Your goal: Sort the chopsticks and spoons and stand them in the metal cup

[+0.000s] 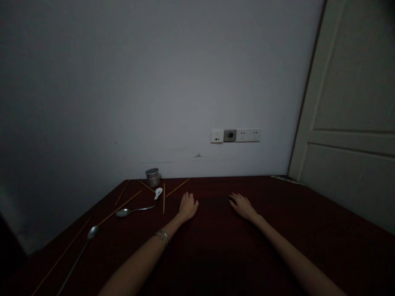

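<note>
My left hand [188, 205] rests palm down on the dark red table [212, 246], fingers stretched forward and holding nothing. My right hand [242, 206] lies on the table too, its fingers apart and nothing in them. Left of my left hand are several chopsticks; the nearest chopstick [164, 199] points away from me. Beside it lie a white soup spoon [158, 193] and a metal spoon [123, 212]. Farther left is a long-handled metal spoon [92, 232]. A small metal cup [152, 177] stands upright near the wall.
A pale wall [191, 102] rises along the table's back edge and carries a row of sockets [247, 135]. On the right stands a light panelled door [348, 102]. A flat strip [285, 179] lies at the table's far right edge. The room is dim.
</note>
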A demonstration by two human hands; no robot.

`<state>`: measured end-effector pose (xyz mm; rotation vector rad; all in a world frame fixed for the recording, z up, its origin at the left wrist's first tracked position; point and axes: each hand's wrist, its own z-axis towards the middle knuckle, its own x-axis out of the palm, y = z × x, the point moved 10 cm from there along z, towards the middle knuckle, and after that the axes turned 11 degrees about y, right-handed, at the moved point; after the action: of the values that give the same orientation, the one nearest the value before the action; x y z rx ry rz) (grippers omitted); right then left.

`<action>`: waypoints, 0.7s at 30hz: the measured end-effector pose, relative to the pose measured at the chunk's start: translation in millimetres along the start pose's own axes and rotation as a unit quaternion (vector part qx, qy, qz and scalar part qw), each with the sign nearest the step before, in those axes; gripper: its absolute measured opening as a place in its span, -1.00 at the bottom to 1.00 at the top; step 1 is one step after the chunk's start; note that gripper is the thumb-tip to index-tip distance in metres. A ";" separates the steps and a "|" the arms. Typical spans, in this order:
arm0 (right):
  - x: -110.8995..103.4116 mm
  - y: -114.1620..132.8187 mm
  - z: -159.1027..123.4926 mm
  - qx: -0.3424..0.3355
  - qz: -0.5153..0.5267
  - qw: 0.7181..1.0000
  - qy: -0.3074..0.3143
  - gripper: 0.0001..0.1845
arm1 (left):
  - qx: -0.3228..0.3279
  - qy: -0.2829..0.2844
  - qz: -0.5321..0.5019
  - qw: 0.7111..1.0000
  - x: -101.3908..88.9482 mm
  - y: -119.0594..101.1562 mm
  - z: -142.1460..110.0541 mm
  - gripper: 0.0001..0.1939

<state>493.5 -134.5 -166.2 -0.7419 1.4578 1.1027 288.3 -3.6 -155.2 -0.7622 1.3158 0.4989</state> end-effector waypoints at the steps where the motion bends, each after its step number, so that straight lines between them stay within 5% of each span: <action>1: -0.8 0.4 -2.3 0.008 0.000 1.000 -0.002 -0.51 | 0.000 -0.004 0.010 1.000 0.4 -0.2 0.8 -0.48; 21: -12.9 0.3 -10.5 0.029 0.019 0.997 -0.075 -0.59 | 0.009 -0.061 0.035 0.997 -8.8 -3.0 0.7 -0.60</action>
<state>491.7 -145.7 -154.0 -0.5808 1.3756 1.1160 289.1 -4.2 -146.0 -0.6617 1.2343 0.5811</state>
